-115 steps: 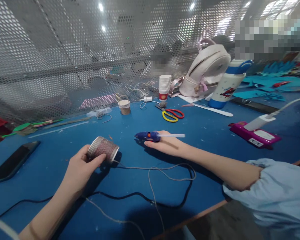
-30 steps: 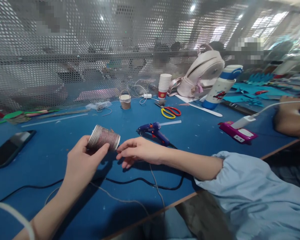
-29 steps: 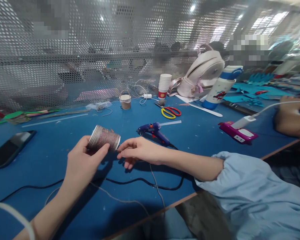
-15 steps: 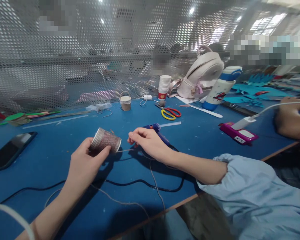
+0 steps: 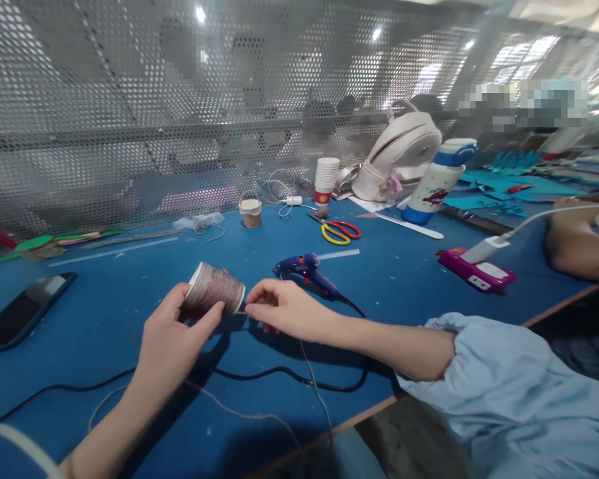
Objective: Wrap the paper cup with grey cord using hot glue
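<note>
My left hand (image 5: 172,336) grips a paper cup wrapped in grey-brown string (image 5: 214,289), held on its side above the blue table (image 5: 130,279). My right hand (image 5: 284,309) pinches the string right at the cup's rim, thumb and forefinger closed. Loose string (image 5: 312,379) trails from that hand over the table's front edge. A blue glue gun (image 5: 307,267) with a white glue stick lies just behind my right hand, its black cord (image 5: 279,376) looping under my forearm.
A dark phone (image 5: 22,309) lies at the left. Yellow and red scissors (image 5: 340,231), stacked paper cups (image 5: 325,179), a small wrapped cup (image 5: 250,213), a pale backpack (image 5: 402,156) and a bottle (image 5: 436,179) stand at the back. A magenta device (image 5: 476,273) and another person's arm (image 5: 576,239) are at the right.
My right hand left the glue gun, which now lies on the table, came to the cup, drew the string taut to the right, then moved back to the cup's rim.
</note>
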`<state>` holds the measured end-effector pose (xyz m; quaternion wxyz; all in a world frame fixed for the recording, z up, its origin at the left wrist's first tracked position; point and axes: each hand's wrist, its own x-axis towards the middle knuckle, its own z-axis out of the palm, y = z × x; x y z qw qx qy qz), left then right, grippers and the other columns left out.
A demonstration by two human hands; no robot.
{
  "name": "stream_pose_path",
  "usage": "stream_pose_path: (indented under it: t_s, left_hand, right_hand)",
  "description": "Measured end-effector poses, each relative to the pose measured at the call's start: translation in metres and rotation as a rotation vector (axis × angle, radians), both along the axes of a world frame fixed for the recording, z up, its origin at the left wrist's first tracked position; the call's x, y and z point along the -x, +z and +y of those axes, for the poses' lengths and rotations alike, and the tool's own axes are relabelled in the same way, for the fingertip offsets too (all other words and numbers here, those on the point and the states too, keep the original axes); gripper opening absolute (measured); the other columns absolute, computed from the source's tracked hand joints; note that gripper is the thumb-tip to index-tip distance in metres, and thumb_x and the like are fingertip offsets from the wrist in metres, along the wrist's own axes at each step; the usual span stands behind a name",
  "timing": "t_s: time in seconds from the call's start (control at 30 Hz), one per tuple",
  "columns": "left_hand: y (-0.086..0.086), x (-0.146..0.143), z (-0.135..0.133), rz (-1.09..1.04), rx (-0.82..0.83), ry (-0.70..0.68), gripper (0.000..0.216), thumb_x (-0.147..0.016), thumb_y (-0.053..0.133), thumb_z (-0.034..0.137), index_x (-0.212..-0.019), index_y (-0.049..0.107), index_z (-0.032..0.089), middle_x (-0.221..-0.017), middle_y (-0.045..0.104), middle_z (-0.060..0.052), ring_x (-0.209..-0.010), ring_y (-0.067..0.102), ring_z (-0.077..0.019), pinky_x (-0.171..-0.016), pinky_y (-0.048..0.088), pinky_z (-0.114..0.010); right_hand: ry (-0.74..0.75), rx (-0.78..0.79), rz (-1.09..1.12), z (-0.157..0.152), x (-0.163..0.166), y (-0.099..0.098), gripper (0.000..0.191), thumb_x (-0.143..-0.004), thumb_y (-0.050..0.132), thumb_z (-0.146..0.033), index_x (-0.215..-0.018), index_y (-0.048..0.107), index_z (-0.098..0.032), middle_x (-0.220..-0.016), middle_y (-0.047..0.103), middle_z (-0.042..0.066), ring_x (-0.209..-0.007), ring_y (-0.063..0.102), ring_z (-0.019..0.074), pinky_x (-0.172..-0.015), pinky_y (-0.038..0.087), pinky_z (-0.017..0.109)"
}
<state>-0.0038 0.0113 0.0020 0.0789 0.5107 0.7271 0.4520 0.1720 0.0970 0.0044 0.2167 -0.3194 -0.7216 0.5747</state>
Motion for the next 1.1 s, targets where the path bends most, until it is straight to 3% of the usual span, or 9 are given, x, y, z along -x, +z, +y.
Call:
stream_pose_path:
  t_s: [0.1,0.27,0.5,0.63,0.73,0.83,0.93,1.1]
  left_hand:
    - [0.002,-0.002,-0.001,-0.027,-0.010,-0.011,0.025,-0.069,0.067,0.046,-0.079,0.062,0.024,-0.070,0.065,0.003,-0.063,0.060,-0.0179,-0.061,0.048,-0.029]
    - [0.006,-0.007,-0.002,-0.124,-0.042,-0.051,0.025,-0.065,0.069,0.044,-0.079,0.064,0.024,-0.069,0.067,0.002,-0.062,0.062,-0.0186,-0.062,0.051,-0.029]
    - [0.009,-0.008,-0.002,-0.229,-0.056,-0.049,0.027,-0.060,0.072,0.042,-0.080,0.066,0.024,-0.070,0.070,0.003,-0.065,0.066,-0.0194,-0.064,0.054,-0.029]
    - [0.008,-0.005,-0.001,-0.250,-0.060,-0.012,0.027,-0.059,0.074,0.043,-0.077,0.065,0.024,-0.066,0.068,0.003,-0.065,0.065,-0.0194,-0.063,0.053,-0.029]
    - [0.006,-0.003,0.000,-0.219,-0.051,0.019,0.026,-0.063,0.074,0.043,-0.079,0.066,0.023,-0.067,0.068,0.003,-0.064,0.064,-0.0190,-0.061,0.051,-0.028]
    - [0.006,-0.002,0.001,-0.185,-0.012,0.032,0.027,-0.066,0.073,0.044,-0.080,0.066,0.023,-0.067,0.067,0.003,-0.064,0.062,-0.0192,-0.061,0.049,-0.029]
    - [0.007,-0.002,0.001,-0.167,0.014,0.028,0.028,-0.065,0.071,0.046,-0.080,0.065,0.023,-0.066,0.066,0.003,-0.064,0.061,-0.0196,-0.060,0.048,-0.030]
    - [0.007,-0.005,0.001,-0.142,0.079,0.006,0.027,-0.066,0.068,0.047,-0.079,0.064,0.023,-0.066,0.066,0.002,-0.063,0.058,-0.0186,-0.059,0.045,-0.029]
  right_hand:
    - [-0.123,-0.172,0.085,0.003,-0.002,0.000,0.007,-0.087,0.065,-0.017,-0.091,0.060,-0.017,-0.065,0.056,-0.007,-0.051,0.050,0.0057,-0.050,0.039,0.019]
    - [-0.139,-0.275,0.137,0.006,-0.001,-0.003,0.002,-0.087,0.065,-0.015,-0.088,0.065,-0.016,-0.065,0.056,-0.006,-0.054,0.050,0.0067,-0.054,0.040,0.021]
    - [-0.140,-0.082,0.074,0.011,0.000,-0.002,0.014,-0.096,0.050,-0.014,-0.083,0.053,-0.019,-0.048,0.049,-0.010,-0.041,0.044,0.0062,-0.048,0.037,0.018]
    - [-0.061,-0.085,0.026,0.012,-0.001,-0.004,0.029,-0.101,0.042,-0.024,-0.075,0.052,-0.018,-0.047,0.047,-0.008,-0.042,0.045,0.0068,-0.047,0.037,0.019]
    - [0.021,-0.263,-0.017,0.010,-0.003,-0.005,0.027,-0.094,0.057,-0.028,-0.070,0.058,-0.016,-0.058,0.055,-0.004,-0.052,0.050,0.0075,-0.052,0.039,0.019]
    - [0.084,-0.562,0.008,0.007,-0.006,-0.007,0.007,-0.080,0.069,-0.010,-0.076,0.066,-0.015,-0.076,0.064,0.000,-0.066,0.055,0.0097,-0.062,0.044,0.021]
    - [0.116,-0.755,0.102,0.006,-0.008,-0.012,0.010,-0.085,0.064,-0.007,-0.081,0.068,-0.015,-0.081,0.066,0.003,-0.075,0.059,0.0129,-0.070,0.047,0.024]
    - [0.144,-0.853,0.241,0.005,-0.010,-0.017,0.011,-0.093,0.059,-0.011,-0.088,0.069,-0.014,-0.082,0.065,0.005,-0.077,0.061,0.0143,-0.073,0.050,0.025]
